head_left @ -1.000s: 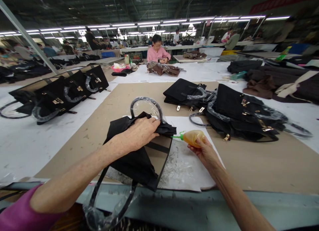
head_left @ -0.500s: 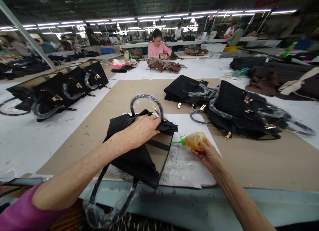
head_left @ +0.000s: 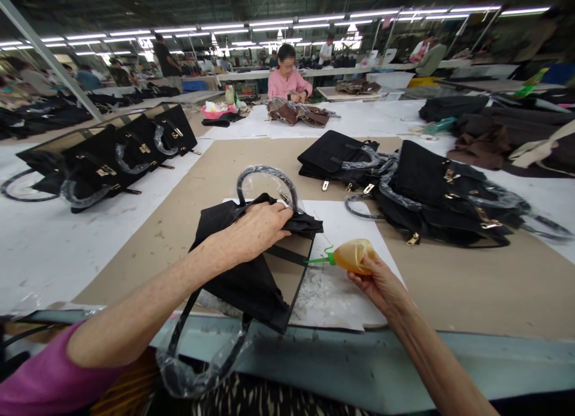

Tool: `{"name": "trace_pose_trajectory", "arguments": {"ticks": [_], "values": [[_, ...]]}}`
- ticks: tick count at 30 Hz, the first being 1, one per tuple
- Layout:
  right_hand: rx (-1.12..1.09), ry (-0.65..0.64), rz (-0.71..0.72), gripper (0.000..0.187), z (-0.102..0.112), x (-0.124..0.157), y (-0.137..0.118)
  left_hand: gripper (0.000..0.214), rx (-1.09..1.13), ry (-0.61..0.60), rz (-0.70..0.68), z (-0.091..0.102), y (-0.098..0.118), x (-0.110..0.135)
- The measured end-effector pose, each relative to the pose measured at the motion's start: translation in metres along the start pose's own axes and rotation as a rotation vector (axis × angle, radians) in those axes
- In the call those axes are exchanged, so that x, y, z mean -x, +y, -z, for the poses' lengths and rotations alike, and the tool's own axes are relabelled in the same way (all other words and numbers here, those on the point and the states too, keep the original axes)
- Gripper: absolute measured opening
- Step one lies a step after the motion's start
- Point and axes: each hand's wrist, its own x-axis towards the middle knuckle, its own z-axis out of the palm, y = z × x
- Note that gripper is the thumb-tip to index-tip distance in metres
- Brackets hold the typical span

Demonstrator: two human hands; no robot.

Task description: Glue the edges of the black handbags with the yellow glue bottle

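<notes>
A black handbag (head_left: pixel 242 284) lies at the table's front edge, its tan inside showing and its plastic-wrapped handles sticking out at the back and over the edge. My left hand (head_left: pixel 260 230) is closed over the bag's upper part, gripping black fabric; the fingertips are partly hidden. In my right hand (head_left: pixel 377 281) is a soft glue bottle (head_left: pixel 353 256) of amber liquid, held on its side. Its thin green nozzle (head_left: pixel 320 260) points left, with the tip at the bag's open edge beside a black strap. A white sheet (head_left: pixel 332 302) with dark smudges lies beneath.
Several black handbags (head_left: pixel 440 194) with gold clasps are piled at the right. More black bags (head_left: pixel 103 158) stand in a row at the left. Across the table a person in pink (head_left: pixel 287 81) works near brown bags (head_left: pixel 296 112). Dark cloth (head_left: pixel 485 131) is heaped at the far right.
The view has shifted slightly. Both hands keep nearly the same place, and the nozzle tip stays at the bag's edge.
</notes>
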Motion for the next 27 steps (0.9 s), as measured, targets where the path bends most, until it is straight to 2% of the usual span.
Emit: {"name": "trace_pose_trajectory", "arguments": {"ticks": [11,27], "values": [[-0.034,-0.006,-0.064,0.049,-0.008,0.017,0.002,0.022,0.005,-0.003,-0.007,-0.002,0.002,0.003],[-0.024,-0.074,-0.129,0.045,-0.023,0.066,0.002,0.025,0.001,-0.001,-0.007,-0.004,0.002,0.001]]}}
